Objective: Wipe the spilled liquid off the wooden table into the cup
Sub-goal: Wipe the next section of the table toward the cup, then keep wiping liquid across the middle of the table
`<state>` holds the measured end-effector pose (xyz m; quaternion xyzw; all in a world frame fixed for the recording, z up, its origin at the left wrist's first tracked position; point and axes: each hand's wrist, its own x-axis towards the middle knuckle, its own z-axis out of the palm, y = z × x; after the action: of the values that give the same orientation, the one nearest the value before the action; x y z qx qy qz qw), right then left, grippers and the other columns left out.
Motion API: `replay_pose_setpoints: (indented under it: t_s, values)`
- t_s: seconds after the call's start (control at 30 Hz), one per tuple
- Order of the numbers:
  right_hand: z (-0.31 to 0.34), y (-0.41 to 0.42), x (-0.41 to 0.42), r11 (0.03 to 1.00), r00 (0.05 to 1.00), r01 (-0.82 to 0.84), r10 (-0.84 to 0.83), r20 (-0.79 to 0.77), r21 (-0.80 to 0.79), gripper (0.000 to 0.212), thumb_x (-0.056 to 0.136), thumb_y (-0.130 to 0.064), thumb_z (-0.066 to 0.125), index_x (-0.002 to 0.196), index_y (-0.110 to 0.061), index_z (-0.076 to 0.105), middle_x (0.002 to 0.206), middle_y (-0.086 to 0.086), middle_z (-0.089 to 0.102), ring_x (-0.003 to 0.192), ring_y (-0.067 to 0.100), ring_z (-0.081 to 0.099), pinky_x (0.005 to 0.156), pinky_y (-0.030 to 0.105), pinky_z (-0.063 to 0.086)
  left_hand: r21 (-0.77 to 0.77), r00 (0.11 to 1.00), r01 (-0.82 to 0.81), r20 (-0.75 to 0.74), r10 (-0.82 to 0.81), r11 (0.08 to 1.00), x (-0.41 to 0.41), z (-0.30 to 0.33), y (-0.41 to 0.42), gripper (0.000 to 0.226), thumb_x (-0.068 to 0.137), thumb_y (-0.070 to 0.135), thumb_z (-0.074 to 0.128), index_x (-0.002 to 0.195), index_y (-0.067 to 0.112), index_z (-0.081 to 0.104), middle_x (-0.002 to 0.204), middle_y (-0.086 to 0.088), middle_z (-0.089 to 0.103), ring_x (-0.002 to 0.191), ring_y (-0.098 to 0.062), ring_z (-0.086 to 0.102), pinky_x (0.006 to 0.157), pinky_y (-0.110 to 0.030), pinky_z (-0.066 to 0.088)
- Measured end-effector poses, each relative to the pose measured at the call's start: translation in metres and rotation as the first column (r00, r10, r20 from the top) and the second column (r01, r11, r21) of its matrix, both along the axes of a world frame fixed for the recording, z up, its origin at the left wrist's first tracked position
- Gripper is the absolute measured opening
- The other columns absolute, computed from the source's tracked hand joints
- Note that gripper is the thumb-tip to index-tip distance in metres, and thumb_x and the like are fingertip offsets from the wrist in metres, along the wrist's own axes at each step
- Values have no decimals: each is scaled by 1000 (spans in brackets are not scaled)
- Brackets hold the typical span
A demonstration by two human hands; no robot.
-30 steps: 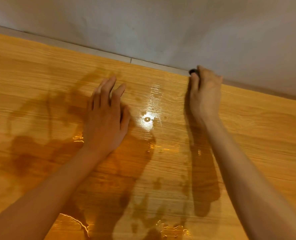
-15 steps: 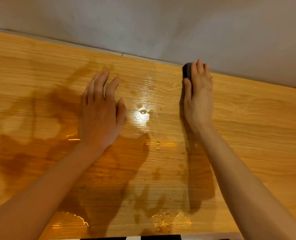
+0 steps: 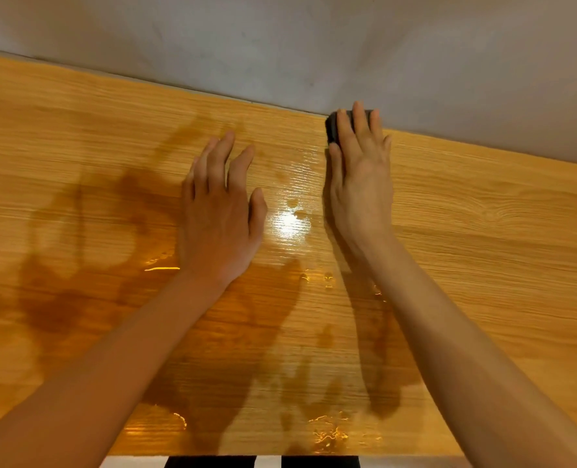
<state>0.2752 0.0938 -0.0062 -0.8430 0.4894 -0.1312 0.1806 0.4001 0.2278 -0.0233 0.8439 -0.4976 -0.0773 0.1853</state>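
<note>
My right hand (image 3: 359,177) lies flat with straight fingers on a small dark wiper block (image 3: 331,127) at the far edge of the wooden table (image 3: 483,231), beside the wall. Only the block's left end and a strip behind the fingertips show. My left hand (image 3: 219,214) rests palm down on the wet wood, fingers spread, holding nothing. Spilled liquid (image 3: 290,221) shines between the hands, and more puddles (image 3: 327,430) glisten near the front edge. No cup is in view.
A grey wall (image 3: 314,45) runs directly behind the table's far edge. At the bottom, past the table's near edge, a black and white striped surface (image 3: 263,462) shows. Dark shadows of my arms fall on the wood to the left.
My right hand has gone from curled over the dark block to lying flat on it with straight fingers. The left hand has stayed in place on the table.
</note>
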Motion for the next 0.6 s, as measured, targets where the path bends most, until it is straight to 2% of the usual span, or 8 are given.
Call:
replay_pose_setpoints:
  t_s: [0.07, 0.2, 0.27, 0.33, 0.43, 0.5, 0.6]
  values:
    - [-3, 23, 3, 1000, 999, -7, 7, 33, 0, 44, 106, -20, 34, 149, -10, 34, 159, 11, 25, 150, 28, 11, 122, 48, 10, 0, 1000, 2, 5, -2, 1000, -1, 1, 1, 50, 103, 31, 40, 149, 10, 42, 162, -15, 33, 151, -33, 26, 117, -50, 28]
    - [3, 106, -33, 975, 975, -221, 222, -18, 11, 46, 105, -18, 38, 150, -11, 32, 159, 8, 26, 150, 24, 11, 123, 45, 12, -3, 1000, 12, -12, -12, 1000, 0, 3, 1, 51, 103, 30, 42, 149, 10, 43, 161, -15, 33, 151, -32, 25, 117, -49, 28]
    - [4, 90, -28, 961, 961, -276, 277, -20, 21, 45, 106, -20, 38, 150, -12, 34, 158, 7, 28, 150, 22, 13, 123, 44, 13, 5, 999, 29, -22, -29, 1000, 3, 5, 1, 52, 103, 31, 41, 151, 11, 41, 163, -15, 32, 152, -31, 24, 119, -49, 27]
    - [3, 52, 1, 969, 968, -246, 246, -40, 10, 45, 106, -22, 36, 149, -12, 34, 158, 6, 28, 150, 22, 13, 123, 41, 11, 11, 997, 61, -41, -61, 998, 7, 6, 1, 53, 104, 31, 42, 153, 10, 39, 164, -15, 29, 152, -31, 23, 121, -49, 24]
    - [-1, 14, 41, 994, 994, -109, 109, 17, -17, 44, 105, -21, 36, 148, -11, 38, 158, 7, 29, 149, 25, 16, 123, 42, 11, 17, 994, 100, -47, -99, 995, 13, 7, 14, 54, 103, 28, 43, 153, 7, 37, 164, -18, 26, 153, -33, 21, 124, -51, 22]
    - [-4, 31, 40, 995, 994, -100, 101, 33, -18, 44, 105, -19, 37, 148, -11, 38, 158, 8, 29, 149, 25, 15, 123, 41, 10, 11, 993, 117, -37, -116, 993, 18, 8, 30, 53, 103, 27, 43, 151, 5, 37, 163, -20, 26, 153, -35, 21, 124, -53, 21]
    - [-2, 94, 6, 979, 979, -203, 203, -7, -31, 44, 104, -17, 43, 147, -11, 39, 156, 8, 32, 149, 26, 18, 122, 41, 11, 37, 993, 78, -88, -74, 996, 23, 10, 59, 52, 104, 30, 41, 151, 8, 38, 164, -16, 25, 154, -34, 20, 121, -54, 23]
